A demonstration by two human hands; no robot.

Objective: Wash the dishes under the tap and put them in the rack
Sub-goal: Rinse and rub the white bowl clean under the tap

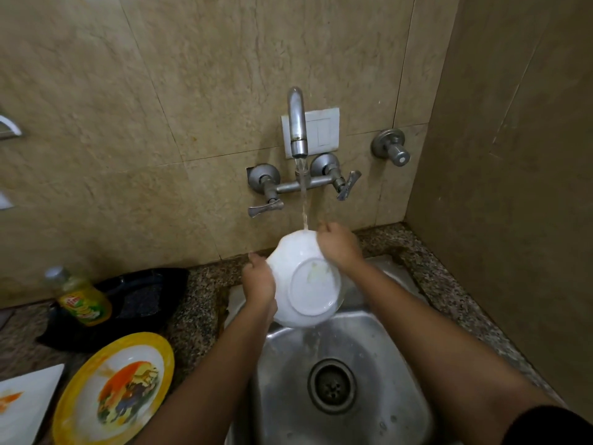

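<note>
Bowl: we judge the white bowl [305, 281] wet, slippery, breakable.
Grip: our left hand [259, 282] and right hand [339, 245] clasp opposite rims; we'd keep 2 hands there.

the light is dim and warm and gives the tiled wall [192, 75] a flat yellowish cast. it seems to come from above, though no lamp shows. the white bowl [313, 292] is the brightest patch, nearly washed out, and a soft sheen lies on the steel sink [369, 332] and the tap [296, 120]. shadows are faint and soft-edged, and the wall at the right falls darker. the wide lens bows the tile lines and stretches the bottom edge. the bottle [80, 297] at left is blurred, and fine detail is smeared throughout.
</note>
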